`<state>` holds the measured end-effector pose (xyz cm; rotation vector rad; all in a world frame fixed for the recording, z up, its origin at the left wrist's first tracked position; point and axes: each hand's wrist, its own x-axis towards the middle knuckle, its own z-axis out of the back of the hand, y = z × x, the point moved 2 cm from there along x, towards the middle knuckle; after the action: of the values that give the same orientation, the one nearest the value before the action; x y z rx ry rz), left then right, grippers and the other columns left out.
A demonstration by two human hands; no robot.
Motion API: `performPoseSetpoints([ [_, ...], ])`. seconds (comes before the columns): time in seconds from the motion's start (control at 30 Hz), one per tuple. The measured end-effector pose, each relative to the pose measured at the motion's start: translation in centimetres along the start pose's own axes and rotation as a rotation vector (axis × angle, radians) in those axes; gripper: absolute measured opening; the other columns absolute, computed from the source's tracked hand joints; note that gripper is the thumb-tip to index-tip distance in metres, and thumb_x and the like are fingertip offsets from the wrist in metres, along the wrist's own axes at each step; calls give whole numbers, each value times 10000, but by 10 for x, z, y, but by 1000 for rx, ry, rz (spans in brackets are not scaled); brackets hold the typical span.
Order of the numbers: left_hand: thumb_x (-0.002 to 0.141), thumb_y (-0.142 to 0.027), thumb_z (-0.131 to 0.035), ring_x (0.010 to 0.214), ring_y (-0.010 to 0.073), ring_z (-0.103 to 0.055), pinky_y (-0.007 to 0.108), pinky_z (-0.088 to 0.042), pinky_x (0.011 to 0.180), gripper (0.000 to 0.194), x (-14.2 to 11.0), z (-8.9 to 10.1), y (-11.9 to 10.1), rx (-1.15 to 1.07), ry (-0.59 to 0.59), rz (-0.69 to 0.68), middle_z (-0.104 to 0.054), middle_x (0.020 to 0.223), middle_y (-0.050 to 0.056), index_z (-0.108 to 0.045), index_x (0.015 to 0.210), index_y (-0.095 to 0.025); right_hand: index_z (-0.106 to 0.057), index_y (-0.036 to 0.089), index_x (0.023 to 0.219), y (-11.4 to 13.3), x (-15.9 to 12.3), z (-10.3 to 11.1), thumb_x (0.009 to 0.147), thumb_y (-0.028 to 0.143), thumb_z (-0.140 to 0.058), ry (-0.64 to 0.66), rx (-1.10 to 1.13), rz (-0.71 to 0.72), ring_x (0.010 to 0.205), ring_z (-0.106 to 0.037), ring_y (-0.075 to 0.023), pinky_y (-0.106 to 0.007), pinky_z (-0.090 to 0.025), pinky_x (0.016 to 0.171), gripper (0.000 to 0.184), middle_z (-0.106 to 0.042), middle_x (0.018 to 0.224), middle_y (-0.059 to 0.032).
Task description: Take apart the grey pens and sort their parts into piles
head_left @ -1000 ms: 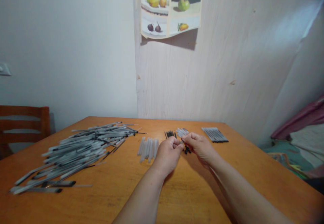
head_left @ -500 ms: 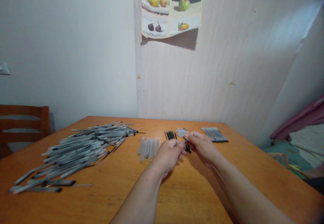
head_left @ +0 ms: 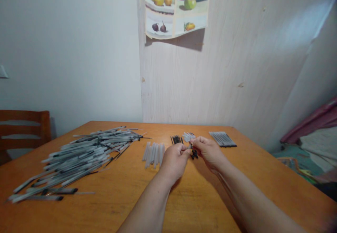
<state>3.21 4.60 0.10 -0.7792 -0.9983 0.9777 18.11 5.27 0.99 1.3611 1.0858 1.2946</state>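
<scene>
My left hand and my right hand meet over the middle of the table, fingertips close together. Both are closed in a pinch on something small and greyish, too hidden by the fingers to name. Small black pieces lie just beneath the fingertips. Beyond my hands are thin black rods in a row and a little heap of clear pieces. Whitish translucent tubes lie left of my left hand. Off to the right, slim grey-white pens with black ends are lined up side by side.
A large loose pile of similar pens covers the left of the wooden table. A wooden chair stands at the far left. Fruit pictures hang on the wall behind. Cloth lies beyond the right edge.
My fingertips have drawn slightly closer together, and my left fingers are more curled in. The whole view has shifted a little. The groups on the table stay where they were.
</scene>
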Motion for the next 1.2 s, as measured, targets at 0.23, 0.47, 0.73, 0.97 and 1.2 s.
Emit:
performPoseSetpoints([
  [0.23, 820, -332, -611, 614, 108, -524, 226, -377, 610, 194, 5, 2, 6, -359, -41, 174, -667, 732, 36, -649, 815, -141, -582, 185, 713, -6, 8, 13, 746, 528, -693, -41, 19, -29, 501, -396, -93, -250, -240, 472, 362, -563, 626, 21],
  [0.47, 768, -367, -718, 639, 94, -595, 196, -430, 612, 260, 11, 24, 16, -707, -270, 342, -714, 798, 70, -669, 871, -134, -577, 199, 639, -26, 26, 48, 678, 476, -668, -336, -165, 18, 518, -436, -126, -266, -292, 493, 294, -577, 610, -11],
  [0.73, 851, -168, -644, 630, 69, -621, 168, -472, 626, 49, 17, 34, 18, -972, -478, 451, -696, 750, 53, -639, 813, -138, -553, 211, 576, -38, 39, 52, 659, 400, -600, -393, -378, 69, 549, -450, -147, -274, -324, 535, 212, -527, 561, -2],
  [0.97, 868, -210, -648, 602, 67, -608, 168, -452, 592, 88, 17, 37, 16, -1022, -535, 494, -688, 730, 42, -634, 808, -148, -569, 201, 531, -47, 66, 50, 673, 320, -568, -361, -638, 61, 561, -483, -149, -264, -291, 536, 185, -540, 540, 3],
  [1.2, 863, -170, -638, 621, 74, -616, 185, -461, 632, 67, 16, 36, 14, -1038, -541, 489, -690, 728, 42, -631, 798, -152, -621, 201, 570, -61, 89, 41, 652, 222, -612, -281, -829, 13, 582, -520, -150, -258, -289, 542, 86, -586, 540, 2],
])
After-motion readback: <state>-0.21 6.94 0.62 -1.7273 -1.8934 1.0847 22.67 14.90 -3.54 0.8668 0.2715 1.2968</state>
